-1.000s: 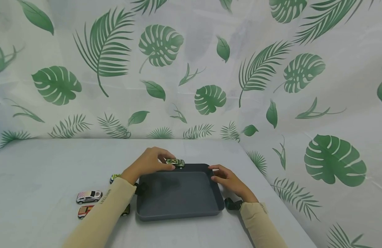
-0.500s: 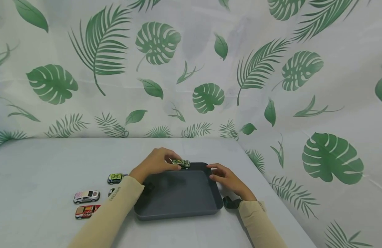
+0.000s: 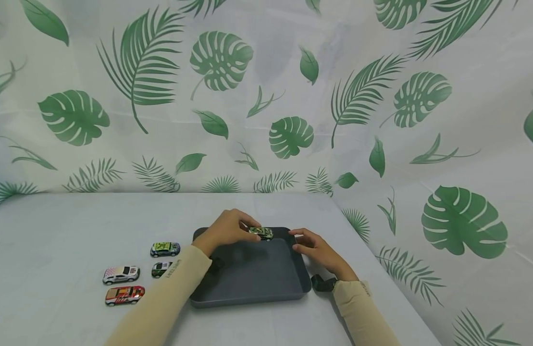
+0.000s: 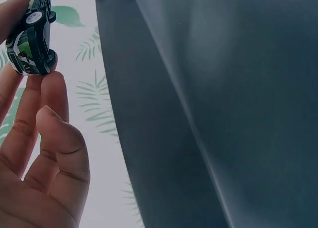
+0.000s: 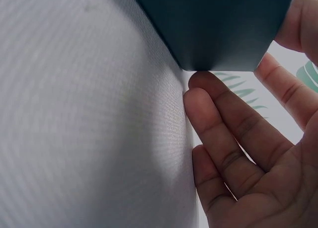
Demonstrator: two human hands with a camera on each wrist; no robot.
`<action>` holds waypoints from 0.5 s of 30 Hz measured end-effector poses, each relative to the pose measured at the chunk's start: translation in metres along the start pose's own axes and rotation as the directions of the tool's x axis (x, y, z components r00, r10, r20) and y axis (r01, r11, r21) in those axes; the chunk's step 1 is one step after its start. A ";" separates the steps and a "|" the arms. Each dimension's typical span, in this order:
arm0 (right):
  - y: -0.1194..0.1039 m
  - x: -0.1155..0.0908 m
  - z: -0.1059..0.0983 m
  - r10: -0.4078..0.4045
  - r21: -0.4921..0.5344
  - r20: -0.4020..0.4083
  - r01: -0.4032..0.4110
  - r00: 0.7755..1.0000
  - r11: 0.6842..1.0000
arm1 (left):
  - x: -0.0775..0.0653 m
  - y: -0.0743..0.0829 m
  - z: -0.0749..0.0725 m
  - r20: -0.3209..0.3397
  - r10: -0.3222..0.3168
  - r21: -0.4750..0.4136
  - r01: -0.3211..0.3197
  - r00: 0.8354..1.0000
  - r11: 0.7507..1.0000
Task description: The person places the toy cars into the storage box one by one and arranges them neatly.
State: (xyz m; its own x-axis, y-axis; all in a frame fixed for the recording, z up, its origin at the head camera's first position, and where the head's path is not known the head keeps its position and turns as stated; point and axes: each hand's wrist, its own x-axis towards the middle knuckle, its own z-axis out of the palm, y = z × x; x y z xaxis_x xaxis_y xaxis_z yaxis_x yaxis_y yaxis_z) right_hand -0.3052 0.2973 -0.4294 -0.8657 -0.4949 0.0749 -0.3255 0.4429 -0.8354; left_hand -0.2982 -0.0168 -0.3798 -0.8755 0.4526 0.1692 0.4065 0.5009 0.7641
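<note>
And here it is in the left hand [image 3: 229,228]: a small camouflage-patterned toy car [image 3: 262,233], blotched in green, black and pale patches, pinched between thumb and fingertips. It pokes out just to the right of that hand, roof up, at the far wall of a smooth, dark grey, shallow rectangular tray [image 3: 253,271]; touching the wall or clear of it, I can't tell. The left wrist view gives us one end: glossy green and white on the body, black tyres, a pale round hub, the rest cut off at the frame. Loosely bent fingers sit below it.

Over on the other side, the right hand [image 3: 320,252] has thumb and index finger hooked over the tray's rim near the far corner, other fingertips up against the outer wall.

Left of the left hand, on the white surface [image 3: 67,235], four more: a yellow-green and blue toy car [image 3: 165,249], a black-and-white toy car [image 3: 159,269] half tucked behind the sleeve [image 3: 175,283], a silvery-white toy car [image 3: 121,274], a red-and-tan toy car [image 3: 125,295].
</note>
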 end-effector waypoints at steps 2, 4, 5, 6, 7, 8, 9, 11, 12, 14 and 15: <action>0.000 0.000 0.000 0.002 0.000 0.000 -0.002 1.000 1.000 | 0.001 0.000 0.002 0.004 -0.009 -0.007 0.009 1.000 1.000; 0.000 -0.001 0.000 0.005 -0.002 0.001 -0.005 1.000 1.000 | 0.003 0.000 0.004 0.002 -0.014 -0.008 0.014 1.000 1.000; 0.000 -0.001 0.000 0.008 -0.005 0.000 -0.008 1.000 1.000 | 0.004 -0.001 0.005 0.001 -0.019 -0.008 0.019 1.000 1.000; -0.001 -0.001 0.001 0.010 -0.007 -0.001 -0.010 1.000 1.000 | 0.004 -0.001 0.006 -0.001 -0.022 -0.008 0.022 1.000 1.000; -0.001 -0.001 0.001 0.012 -0.008 -0.001 -0.012 1.000 1.000 | 0.005 -0.001 0.007 -0.003 -0.025 -0.008 0.025 1.000 1.000; -0.001 -0.001 0.001 0.014 -0.009 0.000 -0.014 1.000 1.000 | 0.005 -0.001 0.009 -0.006 -0.029 -0.005 0.029 1.000 1.000; -0.001 -0.001 0.001 0.015 -0.008 0.000 -0.015 1.000 1.000 | 0.006 -0.001 0.010 -0.010 -0.032 -0.004 0.032 0.999 0.999; -0.001 0.000 0.001 0.014 -0.001 0.002 -0.014 1.000 1.000 | 0.007 0.000 0.013 -0.013 -0.037 -0.004 0.037 0.999 0.999; -0.001 0.000 0.001 0.012 0.002 0.004 -0.012 1.000 1.000 | 0.008 0.000 0.015 -0.015 -0.037 -0.002 0.037 0.999 0.999; -0.001 0.001 0.000 0.010 0.006 0.006 -0.010 1.000 1.000 | 0.009 0.000 0.018 -0.016 -0.031 0.002 0.031 0.999 1.000; -0.001 0.001 0.000 0.009 0.009 0.006 -0.009 1.000 1.000 | 0.010 0.000 0.019 -0.016 -0.027 0.003 0.027 1.000 1.000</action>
State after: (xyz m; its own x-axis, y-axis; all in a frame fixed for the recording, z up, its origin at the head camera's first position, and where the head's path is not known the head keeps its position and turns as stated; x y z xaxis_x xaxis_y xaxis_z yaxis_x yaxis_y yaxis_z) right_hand -0.3059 0.2963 -0.4290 -0.8660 -0.4959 0.0642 -0.3147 0.4407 -0.8407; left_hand -0.3019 0.0021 -0.3900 -0.8902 0.4271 0.1588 0.3837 0.5147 0.7667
